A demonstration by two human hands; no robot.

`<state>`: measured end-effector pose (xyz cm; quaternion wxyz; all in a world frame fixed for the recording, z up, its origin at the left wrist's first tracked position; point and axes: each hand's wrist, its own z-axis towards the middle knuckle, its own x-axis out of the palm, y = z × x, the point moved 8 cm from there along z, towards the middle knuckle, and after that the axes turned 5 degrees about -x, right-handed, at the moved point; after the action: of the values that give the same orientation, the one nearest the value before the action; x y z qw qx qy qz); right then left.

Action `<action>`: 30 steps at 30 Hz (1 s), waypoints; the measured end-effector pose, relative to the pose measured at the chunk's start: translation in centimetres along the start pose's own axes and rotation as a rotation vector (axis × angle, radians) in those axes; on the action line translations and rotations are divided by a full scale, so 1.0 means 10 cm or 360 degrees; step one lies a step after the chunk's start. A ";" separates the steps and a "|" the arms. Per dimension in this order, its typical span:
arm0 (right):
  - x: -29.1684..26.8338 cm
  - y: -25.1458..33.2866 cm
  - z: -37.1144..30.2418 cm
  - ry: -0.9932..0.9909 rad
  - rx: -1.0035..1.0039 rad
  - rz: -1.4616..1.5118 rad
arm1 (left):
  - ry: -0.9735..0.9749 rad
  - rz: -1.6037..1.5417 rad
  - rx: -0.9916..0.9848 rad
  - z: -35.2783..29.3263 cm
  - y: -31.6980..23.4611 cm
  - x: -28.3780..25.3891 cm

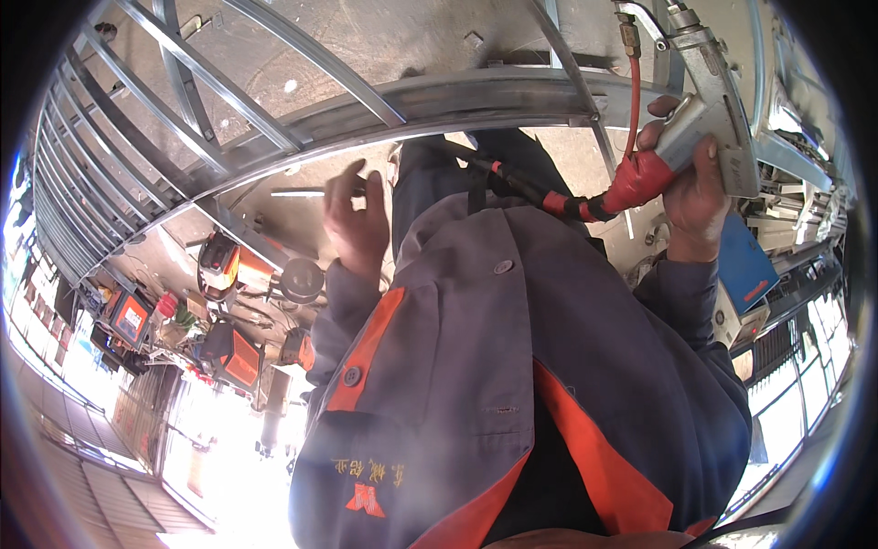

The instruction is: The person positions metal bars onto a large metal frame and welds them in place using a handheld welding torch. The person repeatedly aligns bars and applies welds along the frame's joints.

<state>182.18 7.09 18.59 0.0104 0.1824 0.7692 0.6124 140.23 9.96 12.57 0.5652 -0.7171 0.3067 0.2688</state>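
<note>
My right hand (697, 188) is wrapped round a silver metal welding gun (702, 119), raised at the right with its head towards the top edge. Red tape binds its lower end (640, 178), and a thick black-and-red cable (558, 203) runs from there across my front. A thin red hose (635, 96) joins a brass fitting beside the gun. My left hand (357, 220) is held up in front of my left side, fingers loosely bent and apart, with nothing seen in it. Just beyond both hands, a long metal rail (457, 99) crosses with bars fixed to it.
Many parallel bars (128, 146) of the metal frame fill the left. Below them stand orange-and-black machines (242, 352) among clutter and a round dark disc (302, 280). A blue box (745, 261) and stacked metal pieces (794, 220) lie past my right arm.
</note>
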 end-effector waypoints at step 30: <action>0.06 -0.54 0.00 -0.0295 0.0201 0.0069 | 0.0813 -0.0675 -0.0762 1.37 0.09 0.63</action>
<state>180.22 6.30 13.63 0.0569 0.2551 0.7978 0.5433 143.24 22.30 4.43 0.3308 -0.9195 0.2112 0.0232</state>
